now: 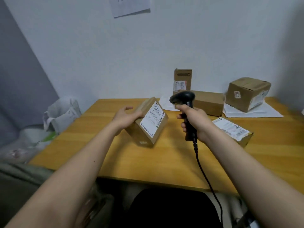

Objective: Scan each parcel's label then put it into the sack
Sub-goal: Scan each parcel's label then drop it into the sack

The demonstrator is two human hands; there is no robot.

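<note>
1. Where the frame cuts off at the bottom, both bare forearms come in from the corners, and the dark shape between them under the table edge is too dim to make out.
2. The black cable point(203, 171) trails down off the wooden table point(148, 162) and out of view at the bottom right.
3. Right hand point(195, 120): fingers wrapped tight around the handle of the black scanner point(185, 102), its head aimed left toward the parcel; the scanning window faces away from us.
4. Left hand point(126, 117): gripping the held parcel point(148, 122) by its left side, thumb on top, fingers hidden behind the box. The box is tilted, its lower corner down close to the table; contact there is hard to judge.
5. The white label point(152, 119) faces up and right toward the scanner; barcodes show, but the print is too blurred to read.
6. Just right of the scanner hand, a flat labelled parcel point(233, 130) lies on the table, partly covered by the wrist.
7. Further back: a long brown box point(209, 102) with its left end behind the scanner head, a narrow upright box point(182, 80) against the wall, and a big tilted box point(248, 93) on white sheets.
8. Off the table's left edge, a pale crumpled sack point(62, 114) sits blurred, its mouth unclear.
9. At the top, a paper on the wall point(131, 5) is cropped.
</note>
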